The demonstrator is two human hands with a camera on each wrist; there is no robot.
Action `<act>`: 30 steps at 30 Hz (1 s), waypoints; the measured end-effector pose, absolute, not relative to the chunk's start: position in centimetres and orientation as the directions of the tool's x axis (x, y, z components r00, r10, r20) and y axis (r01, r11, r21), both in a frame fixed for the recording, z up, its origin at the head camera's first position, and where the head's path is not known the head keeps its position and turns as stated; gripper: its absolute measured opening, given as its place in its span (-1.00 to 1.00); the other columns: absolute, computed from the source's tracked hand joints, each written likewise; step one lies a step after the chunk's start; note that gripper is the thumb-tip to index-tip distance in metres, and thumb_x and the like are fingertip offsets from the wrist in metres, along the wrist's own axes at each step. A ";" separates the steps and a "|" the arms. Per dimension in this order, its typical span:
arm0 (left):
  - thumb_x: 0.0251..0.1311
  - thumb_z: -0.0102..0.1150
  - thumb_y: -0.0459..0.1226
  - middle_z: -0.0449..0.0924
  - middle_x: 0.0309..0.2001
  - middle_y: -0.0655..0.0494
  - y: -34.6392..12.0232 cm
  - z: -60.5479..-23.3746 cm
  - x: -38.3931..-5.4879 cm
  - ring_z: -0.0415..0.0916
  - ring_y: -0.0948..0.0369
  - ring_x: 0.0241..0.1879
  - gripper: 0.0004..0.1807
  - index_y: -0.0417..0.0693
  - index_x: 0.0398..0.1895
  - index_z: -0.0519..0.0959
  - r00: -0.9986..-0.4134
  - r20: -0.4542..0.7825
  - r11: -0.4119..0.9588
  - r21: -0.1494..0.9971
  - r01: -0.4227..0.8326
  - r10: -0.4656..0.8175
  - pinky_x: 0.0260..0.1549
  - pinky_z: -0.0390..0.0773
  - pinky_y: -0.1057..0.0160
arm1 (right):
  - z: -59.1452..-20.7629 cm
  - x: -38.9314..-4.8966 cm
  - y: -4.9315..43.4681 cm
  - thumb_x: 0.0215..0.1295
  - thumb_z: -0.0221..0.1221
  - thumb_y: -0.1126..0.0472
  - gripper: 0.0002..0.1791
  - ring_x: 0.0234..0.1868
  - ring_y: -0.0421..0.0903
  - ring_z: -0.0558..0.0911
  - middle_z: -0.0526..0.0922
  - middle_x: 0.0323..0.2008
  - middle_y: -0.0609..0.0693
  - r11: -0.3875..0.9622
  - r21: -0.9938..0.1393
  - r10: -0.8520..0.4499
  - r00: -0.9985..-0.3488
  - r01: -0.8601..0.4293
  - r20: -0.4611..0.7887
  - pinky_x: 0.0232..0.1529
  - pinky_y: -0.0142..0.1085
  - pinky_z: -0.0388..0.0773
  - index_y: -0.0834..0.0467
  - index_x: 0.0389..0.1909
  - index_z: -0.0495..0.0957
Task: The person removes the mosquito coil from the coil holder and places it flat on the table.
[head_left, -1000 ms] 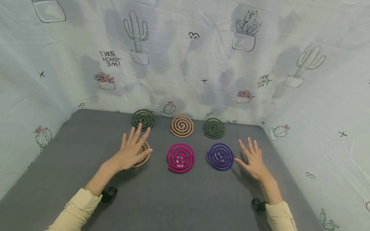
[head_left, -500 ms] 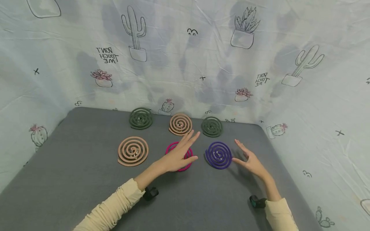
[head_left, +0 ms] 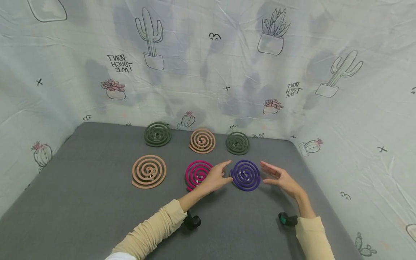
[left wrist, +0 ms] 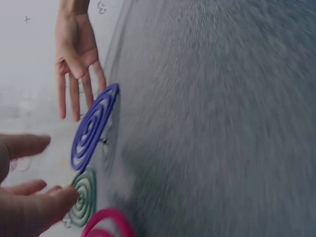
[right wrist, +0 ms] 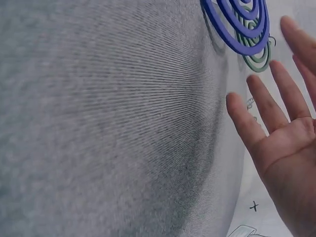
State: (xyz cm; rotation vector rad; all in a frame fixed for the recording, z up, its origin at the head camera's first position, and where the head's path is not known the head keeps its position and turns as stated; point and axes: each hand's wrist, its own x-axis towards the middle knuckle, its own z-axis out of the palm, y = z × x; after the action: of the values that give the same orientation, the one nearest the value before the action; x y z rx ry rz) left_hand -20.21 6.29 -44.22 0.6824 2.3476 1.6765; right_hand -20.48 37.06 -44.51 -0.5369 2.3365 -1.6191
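A purple mosquito coil (head_left: 245,175) lies between my two hands in the front row, raised slightly off the cloth in the left wrist view. My left hand (head_left: 216,179) hovers to its left, index finger and thumb pointing at it, over a pink mosquito coil (head_left: 194,174) that it partly covers. To the right of the purple coil, my right hand (head_left: 283,181) has its fingers extended and thumb apart, near the rim. Neither hand holds anything; in the head view both fingertips look just off the coil.
A tan coil (head_left: 148,172) lies front left. Behind stand a dark green coil (head_left: 157,134), another tan coil (head_left: 202,141) and a second green coil (head_left: 237,143). A printed curtain (head_left: 195,72) rises behind the grey-covered table (head_left: 97,216).
My left hand has swept right from above the front tan coil, past the pink one, to beside the purple coil. My right hand has stayed near the purple coil, its fingers turning inward.
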 end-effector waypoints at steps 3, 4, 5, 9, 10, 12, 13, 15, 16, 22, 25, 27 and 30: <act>0.08 0.26 -0.53 0.29 0.26 -0.34 7.4 -44.8 -20.2 0.36 -0.19 0.19 -0.32 -0.36 0.33 0.30 -0.912 0.117 0.252 0.940 0.229 0.394 0.13 0.46 0.05 | -44.8 -20.8 37.0 0.16 0.24 0.45 -0.17 0.36 0.24 0.18 0.08 0.40 0.35 0.276 -0.954 -0.446 -0.895 -0.114 -0.022 0.15 -0.25 0.45 0.36 0.43 0.07; 0.05 0.28 -0.55 0.33 0.22 -0.35 7.8 -45.0 -20.2 0.39 -0.18 0.16 -0.32 -0.37 0.31 0.32 -0.918 0.121 0.256 0.939 0.228 0.377 0.10 0.49 0.06 | -44.9 -20.9 37.0 0.16 0.23 0.47 -0.17 0.36 0.21 0.21 0.08 0.40 0.34 0.264 -0.959 -0.448 -0.893 -0.098 -0.033 0.13 -0.24 0.46 0.37 0.43 0.06; 0.03 0.29 -0.56 0.36 0.17 -0.35 8.1 -45.1 -20.2 0.41 -0.16 0.12 -0.32 -0.38 0.29 0.34 -0.923 0.128 0.268 0.934 0.235 0.362 0.07 0.52 0.07 | -45.0 -21.0 37.0 0.16 0.23 0.48 -0.17 0.35 0.17 0.24 0.07 0.40 0.34 0.254 -0.964 -0.447 -0.893 -0.083 -0.041 0.12 -0.24 0.48 0.38 0.42 0.06; -0.09 0.38 -0.55 0.49 -0.10 -0.26 9.1 -45.3 -20.3 0.47 -0.06 -0.12 -0.31 -0.39 0.22 0.41 -0.928 0.184 0.346 0.890 0.297 0.324 -0.13 0.57 0.14 | -45.2 -21.3 36.8 0.13 0.25 0.50 -0.18 0.27 -0.04 0.42 0.10 0.40 0.35 0.248 -0.968 -0.419 -0.905 -0.042 -0.068 0.07 -0.24 0.53 0.40 0.40 0.11; -0.12 0.40 -0.55 0.49 -0.17 -0.23 9.3 -45.3 -20.3 0.47 -0.03 -0.17 -0.30 -0.38 0.21 0.43 -0.928 0.196 0.363 0.879 0.309 0.317 -0.16 0.53 0.15 | -45.2 -21.3 36.7 0.12 0.26 0.50 -0.19 0.24 -0.07 0.45 0.12 0.39 0.35 0.250 -0.968 -0.411 -0.909 -0.038 -0.071 0.06 -0.24 0.54 0.41 0.39 0.12; -0.16 0.43 -0.55 0.48 -0.28 -0.19 9.7 -45.4 -20.4 0.44 0.03 -0.26 -0.30 -0.38 0.19 0.45 -0.929 0.213 0.386 0.864 0.324 0.303 -0.19 0.46 0.18 | -45.3 -21.4 36.6 0.10 0.28 0.50 -0.20 0.18 -0.11 0.50 0.16 0.36 0.38 0.259 -0.965 -0.400 -0.914 -0.037 -0.073 0.05 -0.24 0.55 0.43 0.37 0.16; -0.18 0.44 -0.55 0.47 -0.31 -0.17 9.8 -45.4 -20.4 0.43 0.06 -0.28 -0.29 -0.38 0.18 0.46 -0.930 0.218 0.394 0.859 0.327 0.297 -0.19 0.42 0.20 | -45.3 -21.4 36.5 0.10 0.28 0.51 -0.21 0.17 -0.11 0.51 0.17 0.35 0.40 0.263 -0.964 -0.398 -0.914 -0.039 -0.071 0.04 -0.24 0.55 0.45 0.36 0.16; -0.20 0.45 -0.55 0.47 -0.33 -0.15 10.1 -45.4 -20.5 0.40 0.09 -0.30 -0.29 -0.36 0.17 0.47 -0.932 0.223 0.406 0.853 0.328 0.285 -0.20 0.38 0.18 | -45.4 -21.5 36.5 0.09 0.27 0.53 -0.23 0.15 -0.09 0.52 0.20 0.33 0.42 0.266 -0.963 -0.395 -0.916 -0.041 -0.070 0.04 -0.23 0.55 0.47 0.34 0.18; -0.21 0.46 -0.55 0.47 -0.32 -0.15 10.1 -45.5 -20.5 0.40 0.09 -0.30 -0.28 -0.36 0.17 0.47 -0.933 0.223 0.410 0.852 0.327 0.282 -0.20 0.39 0.17 | -45.4 -21.5 36.4 0.09 0.27 0.54 -0.24 0.15 -0.07 0.53 0.20 0.32 0.43 0.266 -0.963 -0.395 -0.916 -0.042 -0.069 0.04 -0.23 0.55 0.48 0.33 0.18; -0.25 0.49 -0.54 0.55 -0.04 -0.24 10.4 -45.9 -20.8 0.46 -0.09 0.00 -0.29 -0.38 0.13 0.50 -0.934 0.237 0.432 0.837 0.337 0.269 0.08 0.39 -0.02 | -45.9 -21.7 36.1 0.07 0.22 0.62 -0.27 0.15 0.07 0.53 0.21 0.29 0.48 0.257 -0.965 -0.391 -0.918 -0.050 -0.056 0.03 -0.23 0.56 0.53 0.30 0.19; -0.26 0.50 -0.54 0.54 0.03 -0.25 10.5 -46.1 -20.9 0.43 -0.13 0.09 -0.31 -0.39 0.10 0.52 -0.935 0.235 0.435 0.837 0.333 0.265 0.17 0.31 -0.06 | -46.1 -21.7 36.1 0.09 0.22 0.62 -0.28 0.14 0.07 0.53 0.21 0.29 0.49 0.253 -0.966 -0.395 -0.917 -0.051 -0.055 0.02 -0.25 0.57 0.53 0.30 0.19; -0.26 0.49 -0.54 0.54 0.03 -0.25 10.6 -46.2 -20.9 0.44 -0.12 0.08 -0.32 -0.38 0.10 0.53 -0.939 0.230 0.433 0.841 0.324 0.257 0.16 0.33 -0.05 | -46.1 -21.8 36.0 0.09 0.23 0.61 -0.28 0.13 0.04 0.54 0.21 0.29 0.49 0.247 -0.968 -0.395 -0.917 -0.046 -0.057 0.01 -0.26 0.57 0.53 0.30 0.18; -0.25 0.49 -0.53 0.54 0.01 -0.26 10.6 -46.3 -21.1 0.46 -0.10 0.03 -0.32 -0.38 0.10 0.53 -0.945 0.225 0.415 0.856 0.309 0.239 0.11 0.40 0.00 | -46.2 -21.9 35.9 0.07 0.24 0.60 -0.27 0.10 -0.05 0.56 0.21 0.29 0.49 0.237 -0.971 -0.391 -0.919 -0.042 -0.056 0.00 -0.26 0.57 0.53 0.30 0.18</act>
State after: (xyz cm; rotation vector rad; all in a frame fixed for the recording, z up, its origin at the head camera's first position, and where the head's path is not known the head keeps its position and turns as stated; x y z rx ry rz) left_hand -21.06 10.57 -46.30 0.5228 2.6987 1.6560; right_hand -21.92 35.95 -46.17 -0.4033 2.2272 -1.7333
